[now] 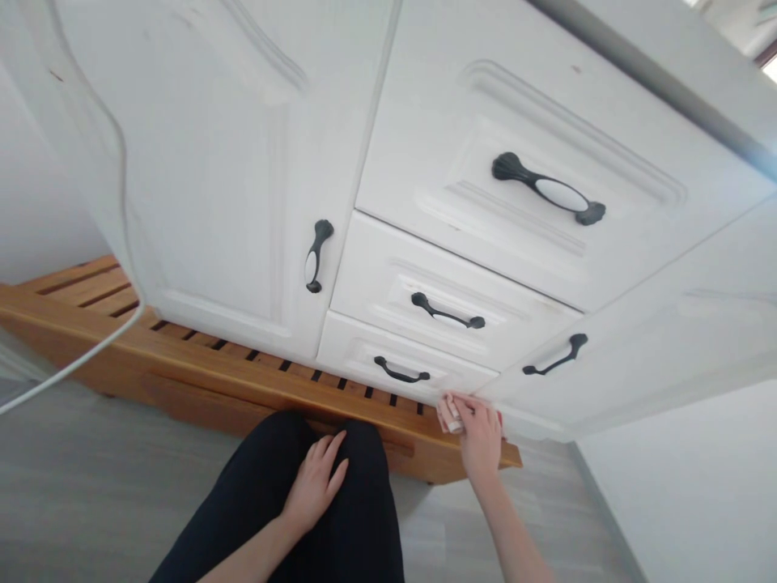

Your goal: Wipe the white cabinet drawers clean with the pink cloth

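Observation:
My right hand presses a pink and white cloth onto the right end of a slatted wooden bench, close to the foot of a white cabinet. Its fingers are bent over the cloth. Resting on my dark-trousered knees, my left hand has its fingers apart and holds nothing. Just above the bench is the lowest drawer with a dark handle, left of the cloth.
Dark handles stick out from the cabinet's drawers and doors. A white cable hangs down at the left, crossing the bench. Grey floor lies below, and a white wall stands at the right.

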Available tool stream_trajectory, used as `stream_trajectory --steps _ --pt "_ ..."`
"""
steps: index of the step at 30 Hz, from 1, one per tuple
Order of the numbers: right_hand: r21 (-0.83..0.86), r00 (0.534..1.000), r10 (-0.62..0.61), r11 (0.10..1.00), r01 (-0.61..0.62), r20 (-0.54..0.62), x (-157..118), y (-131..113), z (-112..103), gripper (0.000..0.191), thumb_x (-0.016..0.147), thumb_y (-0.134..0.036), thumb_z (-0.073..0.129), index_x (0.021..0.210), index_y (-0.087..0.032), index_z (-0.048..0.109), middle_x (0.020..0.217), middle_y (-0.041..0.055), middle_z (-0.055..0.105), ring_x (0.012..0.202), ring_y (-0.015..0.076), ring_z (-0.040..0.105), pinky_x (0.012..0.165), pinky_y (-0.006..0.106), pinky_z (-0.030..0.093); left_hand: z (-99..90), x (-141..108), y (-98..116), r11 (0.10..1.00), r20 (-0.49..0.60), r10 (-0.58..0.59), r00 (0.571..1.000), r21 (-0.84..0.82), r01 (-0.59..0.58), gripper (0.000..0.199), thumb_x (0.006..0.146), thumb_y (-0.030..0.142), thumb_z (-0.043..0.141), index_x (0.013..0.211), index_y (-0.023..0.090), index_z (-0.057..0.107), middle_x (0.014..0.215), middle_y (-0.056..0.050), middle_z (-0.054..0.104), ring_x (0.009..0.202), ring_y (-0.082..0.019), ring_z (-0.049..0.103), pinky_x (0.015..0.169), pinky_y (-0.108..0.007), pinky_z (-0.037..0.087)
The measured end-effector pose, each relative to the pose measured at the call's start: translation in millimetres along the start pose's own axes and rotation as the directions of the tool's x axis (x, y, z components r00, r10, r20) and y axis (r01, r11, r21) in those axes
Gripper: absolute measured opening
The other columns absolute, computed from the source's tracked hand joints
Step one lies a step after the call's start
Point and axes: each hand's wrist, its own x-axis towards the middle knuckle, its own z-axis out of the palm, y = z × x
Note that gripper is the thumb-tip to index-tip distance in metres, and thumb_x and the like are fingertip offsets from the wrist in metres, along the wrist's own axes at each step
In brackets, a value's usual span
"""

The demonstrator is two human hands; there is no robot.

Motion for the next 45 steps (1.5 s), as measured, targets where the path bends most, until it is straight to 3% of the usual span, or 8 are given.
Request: stream_trajectory --steps 4,11,16,19,24,33,38,45 --pt "0.301 0.989 0.141 0.946 -0.12 -0.047 5 -31 3 0.053 0.083 -0.009 0.048 0.131 -0.028 0.063 0.102 0.0061 0.057 0.085 0.0207 0.059 0.076 0.034 0.051 1.5 -1 3 1.0 -0.028 -0.015 0.999 -0.001 0.015 0.049 0.095 0.045 0.047 0.14 0.027 0.053 0.124 -0.009 0.063 0.117 -0.027 0.059 0.104 -0.049 0.051" --pt "0.302 0.848 -0.136 0.895 0.327 -0.513 114 -178 -21 0.051 0.094 -0.01 0.047 0.14 -0.031 0.055 0.119 0.0088 0.056 0.111 0.0228 0.052 0.096 0.042 0.042 -0.4 -2 4 1.0 0.01 -0.027 1.0 0.016 0.027 0.05 0.097 0.045 0.044 0.142 0.024 0.05 0.127 -0.011 0.061 0.118 -0.026 0.057 0.107 -0.05 0.049" --pt "0.042 0.716 -0.504 0.803 0.594 -0.482 152 -237 36 0.038 0.099 -0.022 0.054 0.135 -0.033 0.057 0.112 -0.0006 0.068 0.106 0.0169 0.053 0.089 0.035 0.037 -0.4 -3 2 0.999 0.035 -0.04 0.999 0.018 0.039 0.05 0.098 0.045 0.044 0.141 0.021 0.05 0.131 -0.012 0.059 0.121 -0.027 0.054 0.109 -0.052 0.047" --pt "0.016 0.63 -0.733 0.649 0.761 -0.254 143 -244 69 0.033 0.103 -0.024 0.046 0.135 -0.029 0.055 0.122 -0.0012 0.067 0.113 0.0152 0.051 0.086 0.034 0.038 0.5 -4 1 0.998 0.042 -0.055 0.998 0.008 0.055 0.049 0.098 0.044 0.044 0.142 0.021 0.05 0.131 -0.012 0.058 0.12 -0.027 0.054 0.108 -0.051 0.047" --pt "0.119 0.55 -0.831 0.556 0.823 0.081 116 -233 97 0.031 0.105 -0.023 0.039 0.132 -0.023 0.054 0.134 0.0025 0.062 0.12 0.0183 0.05 0.087 0.035 0.041 1.1 -3 0 0.997 0.056 -0.072 0.996 -0.01 0.073 0.051 0.098 0.044 0.043 0.143 0.02 0.049 0.131 -0.012 0.058 0.12 -0.027 0.054 0.108 -0.052 0.047" --pt "0.131 0.545 -0.826 0.561 0.817 0.141 87 -172 103 0.032 0.101 -0.021 0.049 0.132 -0.021 0.055 0.131 0.0025 0.065 0.117 0.018 0.054 0.092 0.034 0.044 -1.8 -2 2 0.998 0.061 -0.066 0.996 -0.014 0.067 0.05 0.098 0.043 0.044 0.143 0.022 0.049 0.13 -0.011 0.058 0.119 -0.027 0.055 0.107 -0.05 0.048" --pt "0.094 0.63 -0.741 0.662 0.744 0.233 60 -87 80 0.046 0.093 -0.013 0.06 0.136 -0.03 0.055 0.129 0.0003 0.067 0.119 0.0175 0.056 0.088 0.033 0.045 -0.1 -3 0 0.997 0.051 -0.069 0.996 -0.019 0.07 0.051 0.098 0.044 0.045 0.142 0.02 0.05 0.13 -0.012 0.059 0.12 -0.027 0.054 0.109 -0.051 0.047" --pt "-0.015 0.847 -0.472 0.871 0.491 0.245 12 16 36 0.052 0.084 -0.004 0.06 0.126 -0.034 0.064 0.117 0.0025 0.07 0.109 0.0228 0.059 0.095 0.04 0.043 0.1 -3 -1 0.999 0.029 -0.047 0.998 -0.006 0.047 0.049 0.098 0.044 0.044 0.141 0.022 0.051 0.129 -0.01 0.06 0.12 -0.027 0.055 0.109 -0.051 0.047"
